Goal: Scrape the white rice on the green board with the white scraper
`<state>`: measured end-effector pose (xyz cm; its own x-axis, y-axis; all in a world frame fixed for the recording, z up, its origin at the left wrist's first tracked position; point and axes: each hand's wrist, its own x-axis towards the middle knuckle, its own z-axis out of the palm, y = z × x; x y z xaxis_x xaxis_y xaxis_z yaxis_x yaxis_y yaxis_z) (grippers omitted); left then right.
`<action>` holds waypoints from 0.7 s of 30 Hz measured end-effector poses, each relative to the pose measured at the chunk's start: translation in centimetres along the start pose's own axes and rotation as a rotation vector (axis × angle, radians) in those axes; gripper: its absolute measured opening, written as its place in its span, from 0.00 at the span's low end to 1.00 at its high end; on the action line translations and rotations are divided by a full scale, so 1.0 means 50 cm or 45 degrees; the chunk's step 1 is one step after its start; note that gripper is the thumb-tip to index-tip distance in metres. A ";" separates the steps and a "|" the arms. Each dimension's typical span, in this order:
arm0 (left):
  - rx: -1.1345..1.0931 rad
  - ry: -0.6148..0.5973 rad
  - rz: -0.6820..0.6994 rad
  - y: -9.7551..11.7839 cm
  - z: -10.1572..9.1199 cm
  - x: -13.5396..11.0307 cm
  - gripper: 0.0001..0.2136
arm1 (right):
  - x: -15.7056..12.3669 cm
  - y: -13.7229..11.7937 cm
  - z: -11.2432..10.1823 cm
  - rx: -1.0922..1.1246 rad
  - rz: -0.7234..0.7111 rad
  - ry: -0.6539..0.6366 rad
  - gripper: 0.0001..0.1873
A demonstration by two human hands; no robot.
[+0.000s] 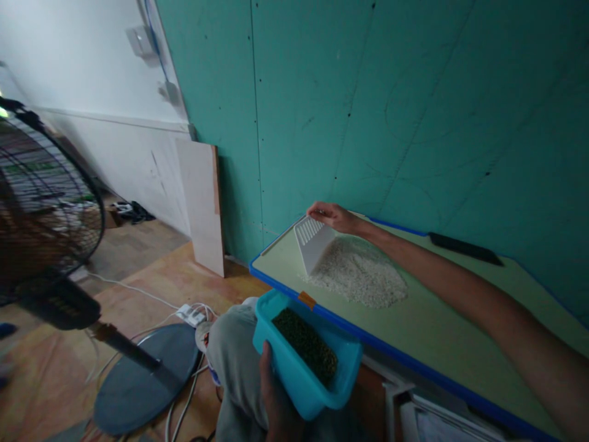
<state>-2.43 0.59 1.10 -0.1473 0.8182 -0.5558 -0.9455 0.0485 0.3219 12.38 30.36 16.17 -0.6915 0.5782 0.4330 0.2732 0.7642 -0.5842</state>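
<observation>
My right hand [330,216] reaches across the table and grips the top of a white slotted scoop [313,244]. The scoop stands on edge at the left side of a pile of white rice grains [359,275] on the pale green tabletop. My left hand [276,393] holds a turquoise plastic tub [301,377] from below, over my lap at the table's front edge. Dark green beans [306,345] lie inside the tub.
The table [437,319] has a blue rim and stands against a teal wall. A black flat object [464,248] lies at the table's back. A standing fan [46,233] with a round base, a power strip [191,314] and cables are on the floor at left.
</observation>
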 end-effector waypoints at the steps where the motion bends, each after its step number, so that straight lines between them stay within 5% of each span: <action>1: -0.003 0.000 -0.006 0.000 0.001 -0.001 0.28 | -0.006 -0.002 -0.003 -0.003 0.012 -0.004 0.16; 11: -0.017 -0.037 0.001 0.000 0.000 -0.001 0.30 | -0.045 -0.013 -0.028 0.080 0.122 0.037 0.16; 21: 0.029 0.009 -0.006 -0.008 -0.029 0.020 0.30 | -0.016 0.114 -0.115 -0.063 0.395 0.482 0.22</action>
<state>-2.61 0.58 -0.71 -0.1450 0.8139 -0.5626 -0.9393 0.0655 0.3369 18.34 35.92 16.44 -0.2832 0.8372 0.4679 0.4655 0.5465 -0.6961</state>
